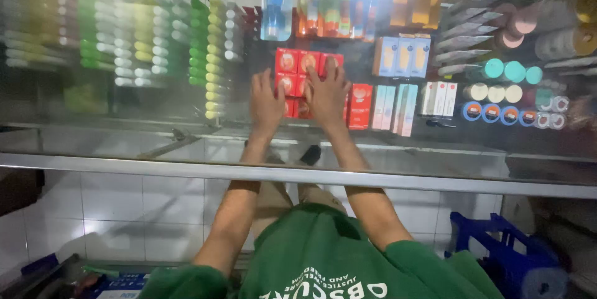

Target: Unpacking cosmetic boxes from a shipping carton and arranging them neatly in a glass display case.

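At the bottom of the frame a green shirt [323, 261] is filling the foreground, with a blue crate [497, 243] at lower right and a metal rail [124, 165] crossing the middle of the picture. Both forearms are reaching past that rail onto the display shelf [186, 126] at centre frame. The left hand [266, 103] is lying flat, fingers spread wide, its grip holding nothing, pressing on the lower left of a block of small red boxes [289, 62]. The right hand [328, 95] is likewise open and flat on the block's right side, beside a taller red box [360, 106]. The hands seem to be squaring the red boxes into neat rows; a light, even push would keep them aligned. Farther up, rows of green and yellow tubes [143, 37] are filling the upper left, and round tins [497, 93] the right.
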